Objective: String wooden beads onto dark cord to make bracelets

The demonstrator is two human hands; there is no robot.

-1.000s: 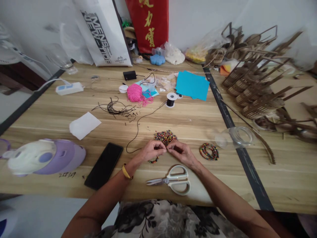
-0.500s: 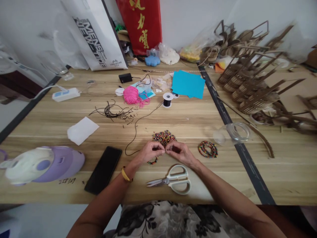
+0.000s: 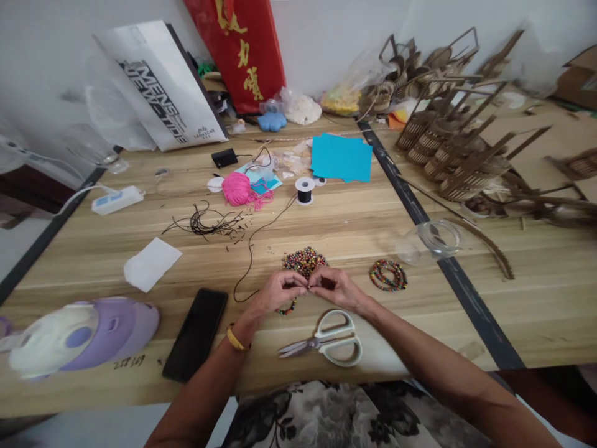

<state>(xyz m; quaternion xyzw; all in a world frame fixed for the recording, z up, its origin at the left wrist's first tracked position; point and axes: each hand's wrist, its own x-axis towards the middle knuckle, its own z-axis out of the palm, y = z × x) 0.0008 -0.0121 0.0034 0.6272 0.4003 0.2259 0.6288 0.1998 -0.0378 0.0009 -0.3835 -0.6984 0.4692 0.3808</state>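
Observation:
My left hand [image 3: 280, 290] is closed in a pinch on a thin black cord [image 3: 250, 249] that runs back to a white spool [image 3: 305, 190]. Below its fingers hangs a short row of strung beads [image 3: 286, 308]. Fingertip to fingertip with it, my right hand [image 3: 336, 287] pinches something tiny, too small to name. Just behind both hands lies a heap of loose multicoloured beads [image 3: 305, 260]. Scissors [image 3: 321, 341] with pale handles rest in front, blades pointing left. Coiled beaded bracelets [image 3: 388, 275] sit to the right.
A black phone [image 3: 196, 334] and a purple-and-white bottle [image 3: 88, 336] lie at left. Cut black cords [image 3: 205, 221], pink yarn [image 3: 237, 188] and blue sheets [image 3: 342, 158] are farther back. Clear tape rolls [image 3: 439, 238] and small brown baskets [image 3: 452, 155] stand at right.
The camera view has tilted and shifted slightly. Both hands stay together at the fingertips in front of the bead heap, with hardly any movement.

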